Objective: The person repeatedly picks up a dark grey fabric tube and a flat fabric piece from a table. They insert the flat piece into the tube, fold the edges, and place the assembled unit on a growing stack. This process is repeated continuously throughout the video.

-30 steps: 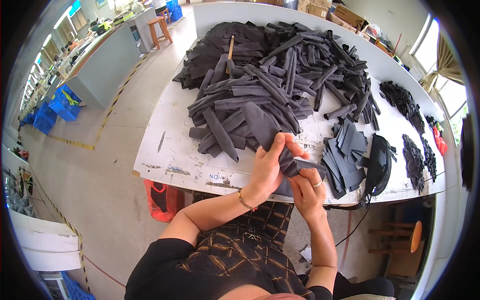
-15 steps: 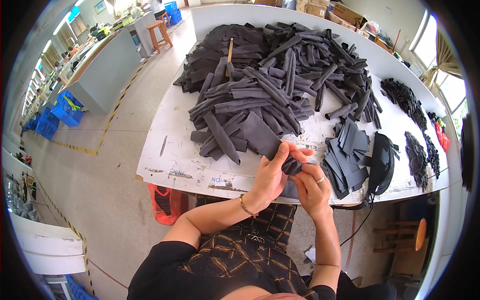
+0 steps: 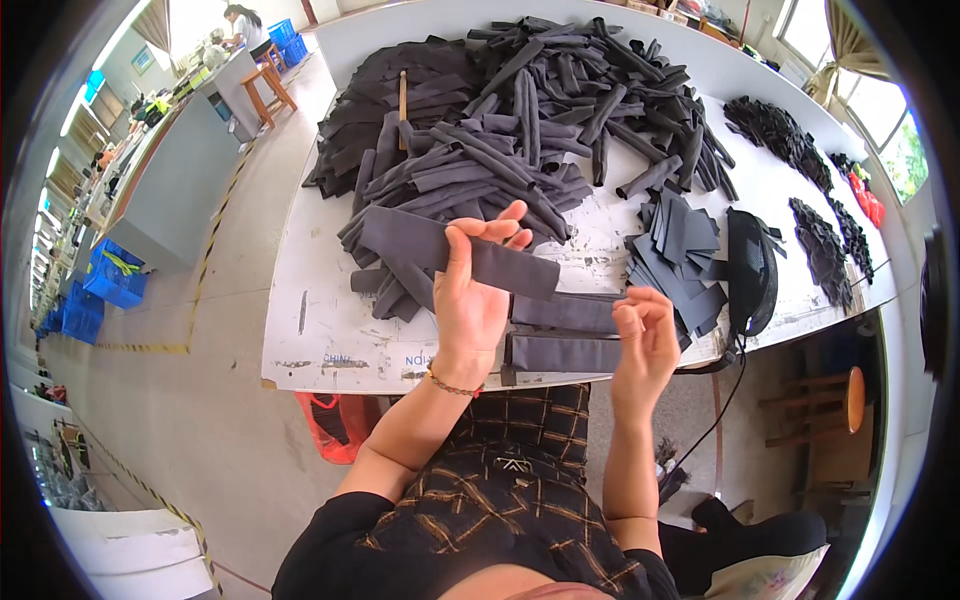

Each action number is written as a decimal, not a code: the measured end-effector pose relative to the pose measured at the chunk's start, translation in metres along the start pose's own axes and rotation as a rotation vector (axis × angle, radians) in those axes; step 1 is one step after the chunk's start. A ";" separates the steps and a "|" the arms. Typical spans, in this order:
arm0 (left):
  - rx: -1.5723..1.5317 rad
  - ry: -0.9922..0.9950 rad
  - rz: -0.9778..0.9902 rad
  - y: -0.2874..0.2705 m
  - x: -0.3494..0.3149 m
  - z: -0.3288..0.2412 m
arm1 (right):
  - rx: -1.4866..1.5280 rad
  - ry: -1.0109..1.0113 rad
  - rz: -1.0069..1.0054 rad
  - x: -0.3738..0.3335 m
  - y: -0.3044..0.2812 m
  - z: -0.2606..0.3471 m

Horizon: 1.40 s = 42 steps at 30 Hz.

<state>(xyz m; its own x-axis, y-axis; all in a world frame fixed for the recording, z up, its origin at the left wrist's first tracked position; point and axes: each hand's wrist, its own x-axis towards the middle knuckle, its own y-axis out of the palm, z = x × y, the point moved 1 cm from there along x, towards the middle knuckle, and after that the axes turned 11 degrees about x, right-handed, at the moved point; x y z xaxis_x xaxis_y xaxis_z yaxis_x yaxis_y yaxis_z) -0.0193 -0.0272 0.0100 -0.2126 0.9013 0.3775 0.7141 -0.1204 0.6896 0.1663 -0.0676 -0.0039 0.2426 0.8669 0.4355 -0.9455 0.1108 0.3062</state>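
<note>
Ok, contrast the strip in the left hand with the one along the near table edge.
The held strip is up in the left hand; the edge strip lies on the table. The held strip slants down to the right, while the edge strip runs nearly level. Both are dark grey.

Left of the white table, yellow-and-black tape marks the pale floor alongside a grey counter; right of the table, 1 beige curtain hangs by a bright window.

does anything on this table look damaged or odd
Yes: the scratched white tabletop looks worn, with dark scuffing near its front edge. One slim tan stick also stands out among the dark grey fabric pieces.
</note>
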 end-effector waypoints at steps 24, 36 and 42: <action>0.119 -0.156 -0.142 -0.029 -0.012 -0.008 | -0.123 0.292 -0.048 0.023 -0.006 -0.009; 1.320 -0.319 -0.521 -0.162 -0.031 -0.074 | -0.588 0.444 0.166 0.040 -0.084 -0.049; 1.612 -0.247 -0.391 -0.164 -0.016 -0.057 | -0.892 0.090 -0.034 0.061 -0.122 -0.037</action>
<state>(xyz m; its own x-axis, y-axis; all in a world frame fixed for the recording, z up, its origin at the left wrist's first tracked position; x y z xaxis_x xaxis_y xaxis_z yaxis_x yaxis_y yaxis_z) -0.1716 -0.0453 -0.0738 -0.5396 0.8301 0.1403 0.5882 0.4910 -0.6426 0.2880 -0.0103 -0.0464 0.2908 0.8871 0.3584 -0.7642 0.4408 -0.4708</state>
